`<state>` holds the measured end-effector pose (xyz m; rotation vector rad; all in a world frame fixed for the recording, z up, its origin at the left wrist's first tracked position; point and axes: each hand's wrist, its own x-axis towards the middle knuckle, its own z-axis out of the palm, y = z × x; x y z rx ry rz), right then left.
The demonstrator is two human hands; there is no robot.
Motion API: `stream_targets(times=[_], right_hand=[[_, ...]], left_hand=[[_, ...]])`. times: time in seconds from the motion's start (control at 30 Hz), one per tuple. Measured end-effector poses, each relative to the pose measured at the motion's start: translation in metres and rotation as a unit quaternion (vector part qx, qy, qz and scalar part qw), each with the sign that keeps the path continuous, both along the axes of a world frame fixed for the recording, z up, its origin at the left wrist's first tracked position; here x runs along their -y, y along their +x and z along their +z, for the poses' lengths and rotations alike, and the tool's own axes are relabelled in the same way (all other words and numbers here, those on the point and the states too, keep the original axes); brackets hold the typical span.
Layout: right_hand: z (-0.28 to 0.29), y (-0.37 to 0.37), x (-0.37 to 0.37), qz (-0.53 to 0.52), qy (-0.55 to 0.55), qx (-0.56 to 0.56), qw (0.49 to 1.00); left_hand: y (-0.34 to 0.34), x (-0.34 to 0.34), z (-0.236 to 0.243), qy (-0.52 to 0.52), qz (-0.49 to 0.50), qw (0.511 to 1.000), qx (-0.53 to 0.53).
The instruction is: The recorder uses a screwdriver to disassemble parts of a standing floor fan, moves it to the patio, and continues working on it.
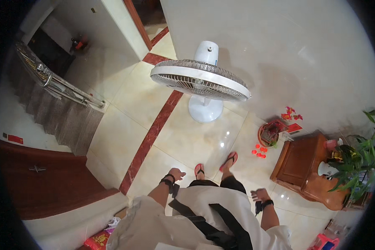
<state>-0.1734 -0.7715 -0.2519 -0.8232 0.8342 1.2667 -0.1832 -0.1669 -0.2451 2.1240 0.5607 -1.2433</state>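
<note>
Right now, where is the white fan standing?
In the head view, the white fan stands at upper centre, ahead of the left hand and right hand, its round base just right of the dark-red floor strip.

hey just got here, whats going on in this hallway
A person stands facing a white fan but isn't touching it. Their left hand and right hand are held apart on either side of the body, with nothing visible in either. The fan stands upright on the tiled floor ahead, and a wooden cabinet is off to the right.
</note>
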Motion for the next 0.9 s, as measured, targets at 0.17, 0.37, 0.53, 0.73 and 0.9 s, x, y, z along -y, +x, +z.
stream_targets(times=[0.17,0.37,0.53,0.73,0.9], right_hand=[[0.074,-0.073,-0.031,0.184,-0.303,0.158,0.921],[0.068,-0.133,-0.016,0.054,-0.31,0.162,0.935],[0.047,-0.213,0.022,0.022,-0.31,0.177,0.934],[-0.026,-0.362,0.123,-0.063,-0.261,0.08,0.96],[-0.086,-0.49,0.182,0.042,-0.118,0.217,0.968]], left_hand=[[-0.039,0.033,0.005,-0.101,0.279,0.949,0.104],[-0.078,0.064,-0.007,-0.043,0.073,0.996,0.002],[-0.108,0.102,-0.006,-0.018,0.065,0.99,0.124],[-0.151,0.188,0.037,-0.05,0.069,0.99,0.111],[-0.181,0.221,0.057,-0.097,-0.032,0.991,0.089]])
